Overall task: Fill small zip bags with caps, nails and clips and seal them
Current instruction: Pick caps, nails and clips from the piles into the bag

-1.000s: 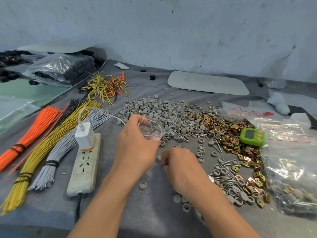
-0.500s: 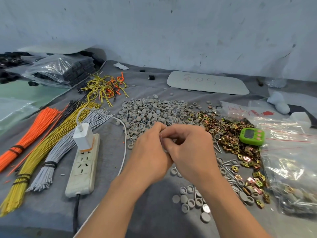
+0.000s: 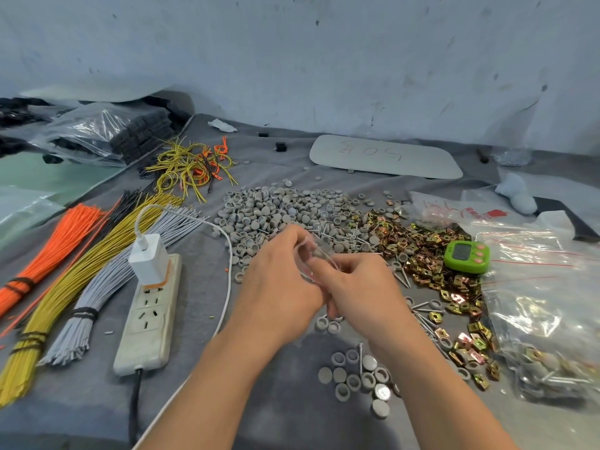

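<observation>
My left hand point(image 3: 279, 280) and my right hand point(image 3: 360, 287) meet above the grey cloth and both pinch a small clear zip bag point(image 3: 313, 254) between their fingertips. What the bag contains is hidden by the fingers. Behind the hands lies a big heap of grey caps point(image 3: 279, 209). Nails point(image 3: 337, 235) lie mixed at its right edge. Gold metal clips point(image 3: 418, 241) spread to the right. A small group of caps point(image 3: 360, 378) sits near my right forearm.
A white power strip point(image 3: 149, 316) with a charger and cable lies left of my hands. Orange, yellow and grey wire bundles point(image 3: 65, 277) lie further left. A green timer point(image 3: 467, 256) and filled plastic bags point(image 3: 545, 303) sit on the right. A grey board point(image 3: 386, 157) lies at the back.
My right hand rose from the cloth near the loose caps and joined my left hand at the bag. Both hands now hold the bag together, slightly further right.
</observation>
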Motion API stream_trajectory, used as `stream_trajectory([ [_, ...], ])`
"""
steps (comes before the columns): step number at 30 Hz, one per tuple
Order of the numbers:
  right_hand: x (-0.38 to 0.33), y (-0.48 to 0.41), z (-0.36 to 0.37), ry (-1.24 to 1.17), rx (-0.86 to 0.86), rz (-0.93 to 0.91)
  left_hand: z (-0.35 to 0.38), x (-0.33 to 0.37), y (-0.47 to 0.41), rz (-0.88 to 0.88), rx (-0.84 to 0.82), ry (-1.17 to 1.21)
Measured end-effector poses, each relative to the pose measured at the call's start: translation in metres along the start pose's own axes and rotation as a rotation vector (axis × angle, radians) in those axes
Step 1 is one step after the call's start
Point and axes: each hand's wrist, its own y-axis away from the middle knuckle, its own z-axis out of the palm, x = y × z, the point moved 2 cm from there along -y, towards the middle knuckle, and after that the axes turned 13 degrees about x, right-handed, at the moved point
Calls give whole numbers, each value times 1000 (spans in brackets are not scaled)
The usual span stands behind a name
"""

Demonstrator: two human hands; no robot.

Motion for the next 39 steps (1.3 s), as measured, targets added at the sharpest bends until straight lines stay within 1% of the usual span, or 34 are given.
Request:
stream_trajectory([
  [1,1,-2,-1,92,16,-15,2,1,2,28,-29,-30],
  [3,3,-7,-7,483,124,-144,6,3,5,89,-103,-118],
  [4,4,-8,-10,572,170,-196,8,3,6,122,-153,-173],
  [5,6,-10,-13,532,156,-198,8,1,5,141,-211,-209],
  [6,8,-12,-15,373,75,-152,7,0,4,134,-274,-182],
  [7,8,-14,-17,113,-17,-78,4,-2,1,101,-341,-77],
  [8,5,-12,-20,-218,-135,51,0,-4,-1,66,-401,70],
  [9,1,-10,-22,-567,-214,197,-5,-6,-3,44,-444,202],
  [10,0,-11,-26,-751,-227,291,-9,-7,-4,40,-461,293],
  [11,5,-15,-28,-784,-172,339,-11,-7,-4,45,-450,334],
  [12,10,-19,-32,-601,-74,295,-13,-7,-4,51,-423,350],
  [13,18,-22,-35,-253,48,188,-13,-6,-5,52,-394,353],
  [14,17,-19,-36,-59,92,131,-13,-7,-4,50,-373,354],
  [15,19,-17,-34,-36,83,95,-14,-8,-4,50,-365,352],
  [16,16,-14,-29,-125,-10,92,-14,-9,-4,52,-369,346],
  [17,10,-10,-25,-289,-129,150,-16,-9,-3,60,-378,338],
  [18,7,-8,-24,-409,-202,198,-17,-10,-4,70,-388,335],
  [19,12,-12,-24,-415,-176,191,-17,-9,-4,78,-399,333],
  [20,17,-16,-24,-231,-112,107,-17,-9,-4,83,-407,325],
  [21,18,-16,-25,-78,-11,69,-16,-8,-3,95,-414,304],
  [22,20,-14,-26,-26,11,113,-15,-7,-2,110,-420,279],
  [23,21,-13,-25,-81,-10,117,-14,-7,-1,120,-425,254],
  [25,17,-10,-21,-350,-175,217,-13,-9,1,122,-441,233],
  [26,17,-12,-21,-425,-180,260,-13,-9,1,118,-448,232],
  [29,27,-19,-28,-116,21,143,-10,-5,1,135,-450,184],
  [30,27,-20,-27,-156,16,169,-9,-3,2,146,-446,154],
  [32,25,-17,-23,-318,-75,220,-7,-1,5,156,-435,89],
  [33,24,-16,-21,-371,-108,211,-5,0,6,159,-422,70],
  [36,24,-18,-21,-446,-158,170,0,7,8,156,-330,92],
  [39,21,-18,-20,-520,-257,242,5,13,11,139,-256,135],
])
